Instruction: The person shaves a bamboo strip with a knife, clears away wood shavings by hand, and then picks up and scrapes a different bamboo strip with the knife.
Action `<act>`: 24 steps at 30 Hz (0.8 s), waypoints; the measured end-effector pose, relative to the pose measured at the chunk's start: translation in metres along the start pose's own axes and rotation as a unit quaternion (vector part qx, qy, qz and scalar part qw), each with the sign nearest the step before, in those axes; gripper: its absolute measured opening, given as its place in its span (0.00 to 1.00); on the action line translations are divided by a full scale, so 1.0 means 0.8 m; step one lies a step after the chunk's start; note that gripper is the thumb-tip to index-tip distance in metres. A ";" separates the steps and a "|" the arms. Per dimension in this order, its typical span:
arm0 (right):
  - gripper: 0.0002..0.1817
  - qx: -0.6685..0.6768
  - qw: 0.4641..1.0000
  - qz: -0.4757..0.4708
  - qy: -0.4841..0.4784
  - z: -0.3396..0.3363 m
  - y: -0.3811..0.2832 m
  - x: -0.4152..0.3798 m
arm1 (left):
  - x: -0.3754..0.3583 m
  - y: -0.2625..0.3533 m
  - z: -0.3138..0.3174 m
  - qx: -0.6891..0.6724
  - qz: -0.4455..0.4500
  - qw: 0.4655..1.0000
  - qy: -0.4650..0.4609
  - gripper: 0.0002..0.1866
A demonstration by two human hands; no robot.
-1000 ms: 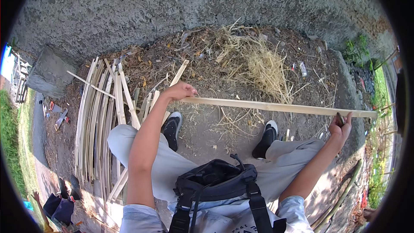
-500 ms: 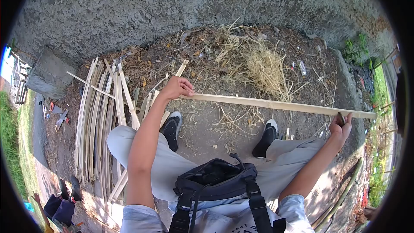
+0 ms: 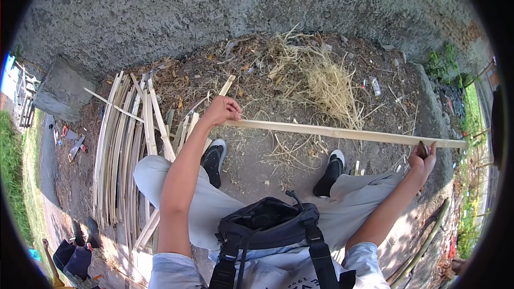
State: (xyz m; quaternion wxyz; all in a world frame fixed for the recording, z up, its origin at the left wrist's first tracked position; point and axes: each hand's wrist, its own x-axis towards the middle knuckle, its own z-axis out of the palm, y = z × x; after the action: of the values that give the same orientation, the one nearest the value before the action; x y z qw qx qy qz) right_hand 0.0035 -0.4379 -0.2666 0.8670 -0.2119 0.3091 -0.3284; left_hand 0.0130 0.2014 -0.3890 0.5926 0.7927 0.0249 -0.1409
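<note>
A long pale bamboo strip [image 3: 321, 130] stretches nearly level in front of me, above the ground. My left hand [image 3: 222, 110] pinches its left end between thumb and fingers. Near the strip's right end my right hand [image 3: 422, 159] is closed round it, with a dark object, perhaps a knife handle, also in the palm. Many similar strips [image 3: 119, 150] lie in a pile left of my legs. A heap of thin shavings [image 3: 333, 88] sits on the ground beyond the strip.
A rough wall [image 3: 257, 5] runs across the top, with a concrete block [image 3: 64, 90] at its left. A saw [image 3: 76, 149] lies at the left. Another person's legs [image 3: 75, 257] show at bottom left. A long pole [image 3: 425, 241] lies at lower right.
The left end of the strip has dropped slightly in view. Both hands keep almost the same place and hold. The other person's arm at bottom left has shifted a little.
</note>
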 end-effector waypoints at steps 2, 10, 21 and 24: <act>0.14 0.006 1.000 0.003 0.000 0.001 0.000 -0.002 | -0.001 0.004 0.008 0.038 0.017 0.998 0.050 0.06; 0.16 0.004 1.000 -0.009 0.007 -0.002 -0.006 0.002 | 0.002 0.006 0.000 -0.098 0.052 0.983 0.149 0.08; 0.18 0.013 0.999 0.006 -0.032 -0.015 -0.012 0.010 | 0.014 -0.036 -0.032 -0.405 -0.057 0.896 0.172 0.05; 0.19 0.010 0.999 0.020 -0.038 -0.018 -0.010 0.015 | 0.023 -0.056 -0.040 -0.445 -0.058 0.878 0.167 0.04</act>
State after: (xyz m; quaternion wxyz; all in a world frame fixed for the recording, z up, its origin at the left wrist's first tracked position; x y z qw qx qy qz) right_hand -0.0029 -0.4541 -0.2771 0.8865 -0.2092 0.2767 -0.3063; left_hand 0.0278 0.2429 -0.4274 0.8606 0.4544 0.2297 -0.0142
